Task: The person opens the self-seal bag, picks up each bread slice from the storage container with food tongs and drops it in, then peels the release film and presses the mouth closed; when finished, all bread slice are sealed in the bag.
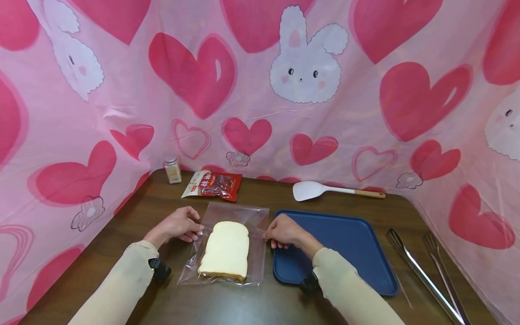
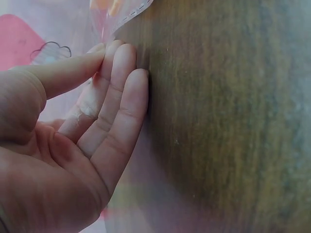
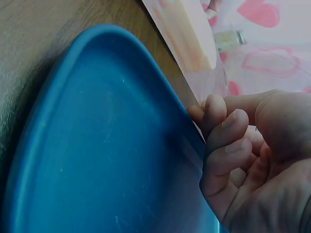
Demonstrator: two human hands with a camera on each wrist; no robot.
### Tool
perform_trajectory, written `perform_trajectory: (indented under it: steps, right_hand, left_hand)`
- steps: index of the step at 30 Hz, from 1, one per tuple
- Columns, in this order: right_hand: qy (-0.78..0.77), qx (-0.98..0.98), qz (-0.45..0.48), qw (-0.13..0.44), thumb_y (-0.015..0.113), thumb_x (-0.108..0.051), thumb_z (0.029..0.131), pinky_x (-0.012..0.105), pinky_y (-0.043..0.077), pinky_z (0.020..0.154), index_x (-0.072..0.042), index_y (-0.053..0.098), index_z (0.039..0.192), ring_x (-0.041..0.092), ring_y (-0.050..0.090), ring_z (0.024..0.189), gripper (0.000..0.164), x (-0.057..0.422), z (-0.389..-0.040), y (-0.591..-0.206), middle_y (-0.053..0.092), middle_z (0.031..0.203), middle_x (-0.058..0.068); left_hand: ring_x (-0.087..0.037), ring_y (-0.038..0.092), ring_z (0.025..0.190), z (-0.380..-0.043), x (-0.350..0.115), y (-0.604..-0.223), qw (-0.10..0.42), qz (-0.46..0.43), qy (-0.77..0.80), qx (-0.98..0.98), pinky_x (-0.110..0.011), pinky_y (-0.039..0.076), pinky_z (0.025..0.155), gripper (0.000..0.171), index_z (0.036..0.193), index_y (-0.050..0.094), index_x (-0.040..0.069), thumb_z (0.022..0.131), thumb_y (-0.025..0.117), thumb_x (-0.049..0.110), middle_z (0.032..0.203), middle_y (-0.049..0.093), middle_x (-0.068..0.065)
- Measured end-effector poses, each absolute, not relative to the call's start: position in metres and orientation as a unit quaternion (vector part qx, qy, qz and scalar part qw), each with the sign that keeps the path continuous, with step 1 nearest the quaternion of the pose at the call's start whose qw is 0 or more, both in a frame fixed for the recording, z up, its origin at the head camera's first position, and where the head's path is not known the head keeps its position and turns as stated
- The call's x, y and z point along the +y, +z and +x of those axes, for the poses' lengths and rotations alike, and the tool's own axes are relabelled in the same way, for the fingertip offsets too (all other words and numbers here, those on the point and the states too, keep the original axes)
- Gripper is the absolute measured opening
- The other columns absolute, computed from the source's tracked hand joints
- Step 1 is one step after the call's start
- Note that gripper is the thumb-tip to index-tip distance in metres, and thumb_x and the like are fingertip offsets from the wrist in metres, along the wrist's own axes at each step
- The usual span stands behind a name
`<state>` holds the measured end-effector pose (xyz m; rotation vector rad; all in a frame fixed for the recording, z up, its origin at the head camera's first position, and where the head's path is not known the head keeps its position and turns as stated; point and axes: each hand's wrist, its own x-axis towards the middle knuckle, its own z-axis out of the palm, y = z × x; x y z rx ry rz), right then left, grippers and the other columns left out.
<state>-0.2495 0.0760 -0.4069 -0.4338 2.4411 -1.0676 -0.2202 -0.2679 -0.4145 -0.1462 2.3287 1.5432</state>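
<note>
A slice of bread [image 1: 225, 249] lies inside a clear plastic bag [image 1: 257, 217] on the table, its crust side toward me. At the bag's left edge my left hand [image 1: 181, 224] pinches the film between thumb and fingertips; the left wrist view shows the thumb meeting the index finger on the plastic [image 2: 127, 18]. My right hand [image 1: 286, 231] pinches the bag's right edge, with its other fingers curled beside the rim of the blue tray [image 3: 112, 31]. Both hands hold the bag from opposite sides, at about mid height.
The blue tray [image 1: 345, 234] stands right of the bag. Behind are a small jar [image 1: 173, 171], a red snack packet [image 1: 215, 185] and a white spatula [image 1: 310, 190] with a wooden handle. Metal tongs [image 1: 422, 271] lie at the right edge. Heart-patterned cloth [image 1: 252, 99] surrounds the table.
</note>
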Motion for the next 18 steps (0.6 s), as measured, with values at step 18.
perform_trajectory:
  steps: [18]
  right_hand:
    - [-0.389,0.882,-0.158,0.211,0.072,-0.015,0.098,0.02,0.039,0.039,-0.006,0.08,0.074,0.007,0.046,0.04,0.027,0.0749,-0.2512,-0.41,0.058,0.048,-0.004]
  left_hand:
    - [-0.017,0.069,0.064,-0.2207,-0.2643,-0.4134,0.161,-0.066,0.514,0.84,-0.032,0.062,0.061,0.034,0.121,0.048,-0.001,0.098,0.072,0.007,0.083,0.075,-0.009]
